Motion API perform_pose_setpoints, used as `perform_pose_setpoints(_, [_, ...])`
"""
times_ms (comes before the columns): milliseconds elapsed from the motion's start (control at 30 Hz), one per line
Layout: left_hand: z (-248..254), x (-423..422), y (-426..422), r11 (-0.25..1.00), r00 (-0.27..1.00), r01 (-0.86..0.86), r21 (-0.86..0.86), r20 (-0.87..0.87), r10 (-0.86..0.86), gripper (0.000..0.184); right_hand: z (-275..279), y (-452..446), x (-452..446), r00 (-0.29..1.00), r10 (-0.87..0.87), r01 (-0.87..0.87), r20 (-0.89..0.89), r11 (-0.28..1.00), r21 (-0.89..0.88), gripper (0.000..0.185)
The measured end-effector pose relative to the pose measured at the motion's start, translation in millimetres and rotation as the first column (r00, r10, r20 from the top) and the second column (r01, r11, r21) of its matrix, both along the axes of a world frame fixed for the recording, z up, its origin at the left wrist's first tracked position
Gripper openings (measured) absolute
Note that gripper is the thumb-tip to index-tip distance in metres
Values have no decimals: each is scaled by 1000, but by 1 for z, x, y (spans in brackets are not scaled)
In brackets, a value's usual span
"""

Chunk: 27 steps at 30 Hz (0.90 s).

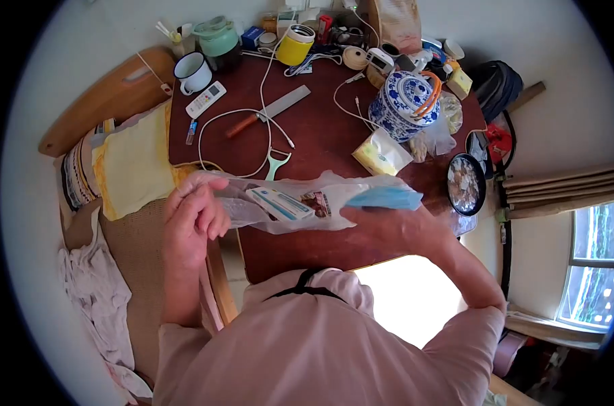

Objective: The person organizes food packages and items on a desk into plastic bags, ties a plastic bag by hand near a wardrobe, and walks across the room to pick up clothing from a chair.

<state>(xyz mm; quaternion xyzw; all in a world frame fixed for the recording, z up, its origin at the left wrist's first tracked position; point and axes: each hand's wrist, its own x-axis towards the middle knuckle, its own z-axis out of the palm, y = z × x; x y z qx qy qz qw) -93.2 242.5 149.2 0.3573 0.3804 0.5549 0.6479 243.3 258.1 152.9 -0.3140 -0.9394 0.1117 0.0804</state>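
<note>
The left hand (197,211), half-curled, pinches the plastic bag (331,223) above the table (312,145), seemingly to spread its mouth around a flat box (280,205), while the blurred right hand (407,227), grip unclear, touches a blue face mask (385,197).

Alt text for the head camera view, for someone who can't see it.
A person's left hand holds one end of a translucent plastic bag with a white-and-blue box inside; the right hand is at its other end, beside a flat light-blue item. Beyond, a dark-red table bears a blue-and-white lidded pot.
</note>
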Motion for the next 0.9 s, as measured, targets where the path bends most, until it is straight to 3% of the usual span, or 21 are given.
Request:
perform_pose_setpoints(33, [2, 0, -2, 1000, 998, -7, 16, -59, 8, 26, 4, -6, 1, 999, 28, -32, 38, 996, 88, 38])
perform_pose_setpoints(133, [8, -5, -4, 996, 976, 7, 89, -216, 12, 24, 19, -2, 12, 993, 85, -91, 84, 993, 80, 32])
perform_pose_setpoints(167, [13, -9, -10, 993, 968, 22, 120, -252, 9, 23, 42, -3, 14, 999, 53, -53, 6, 993, 105, 31])
perform_pose_setpoints(267, [13, -19, -21, 980, 972, 53, 192, -233, -7, 22, 50, -11, 14, 970, 39, -46, -239, 999, -22, 24])
perform_pose_setpoints(300, [14, -20, -22, 973, 978, 71, 220, -208, -24, 22, 44, -14, 6, 959, 51, -69, -278, 996, -54, 15])
perform_pose_setpoints(400, [19, -17, -27, 961, 930, 224, 161, -330, -161, 21, 55, -20, 9, 963, -59, -15, -263, 962, -271, 11])
perform_pose_setpoints(433, [16, -17, -28, 955, 903, 259, 141, -385, -188, 21, 75, -17, 9, 935, -86, -10, -344, 964, -267, 12])
perform_pose_setpoints(567, [11, 5, -35, 949, 951, 279, 146, -181, -251, 23, 61, -26, -3, 931, 10, -62, -364, 989, -132, 14])
perform_pose_setpoints(667, [18, 13, -24, 985, 986, 166, 57, 14, -167, 24, 70, -25, -4, 791, -112, 96, -602, 994, -58, 15])
perform_pose_setpoints(800, [18, 24, -30, 984, 983, 173, -52, 64, -170, 28, 58, -31, 9, 875, -226, 129, -428, 961, -245, 13])
perform_pose_setpoints(867, [14, 27, -36, 891, 892, 427, -154, -90, -443, 33, 51, -38, 15, 881, -306, 128, -361, 889, -440, 12])
perform_pose_setpoints(900, [8, 27, -43, 837, 845, 508, -203, -73, -530, 33, 47, -42, 20, 883, -346, 139, -317, 838, -527, 12])
